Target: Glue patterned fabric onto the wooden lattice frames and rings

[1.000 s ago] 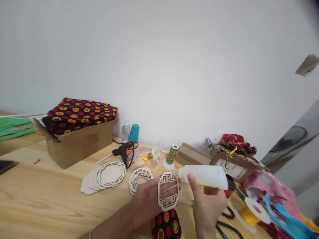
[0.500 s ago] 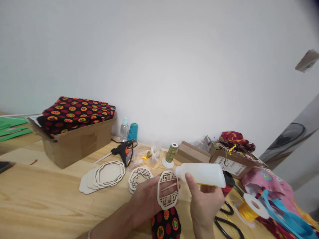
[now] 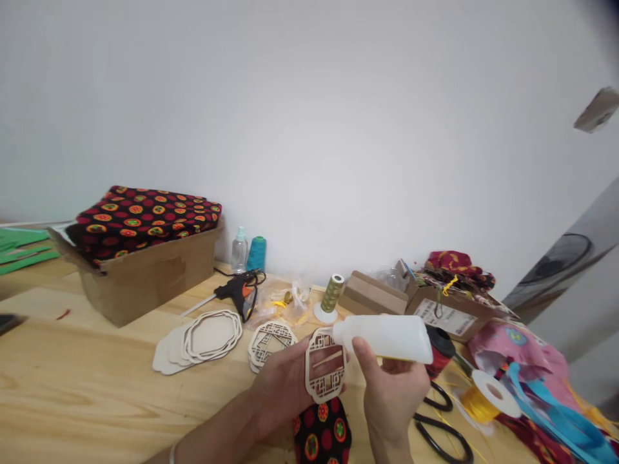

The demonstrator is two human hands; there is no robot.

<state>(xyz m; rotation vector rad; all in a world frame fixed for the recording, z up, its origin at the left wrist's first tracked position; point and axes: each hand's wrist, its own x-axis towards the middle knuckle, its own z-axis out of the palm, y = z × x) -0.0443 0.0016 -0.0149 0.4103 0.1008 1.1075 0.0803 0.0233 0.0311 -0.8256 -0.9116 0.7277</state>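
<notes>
My left hand (image 3: 283, 386) holds a pale wooden lattice frame (image 3: 325, 365) upright in its fingers, above a piece of black cloth with red and orange dots (image 3: 322, 434). My right hand (image 3: 394, 393) grips a white squeeze bottle (image 3: 387, 337) lying sideways. The bottle's nozzle points left and touches the top right edge of the frame.
On the wooden table (image 3: 72, 380) lie a stack of oval wooden frames (image 3: 203, 338), more lattice frames (image 3: 271, 341), a hot glue gun (image 3: 236, 293), thread spools (image 3: 331, 298), black scissors (image 3: 442, 428), a gold cord spool (image 3: 483, 403) and ribbons. A cardboard box (image 3: 145, 274) holds dotted fabric at left.
The bottle has slid left, bringing its nozzle onto the frame's top right edge. The view has shifted slightly; both hands keep their hold.
</notes>
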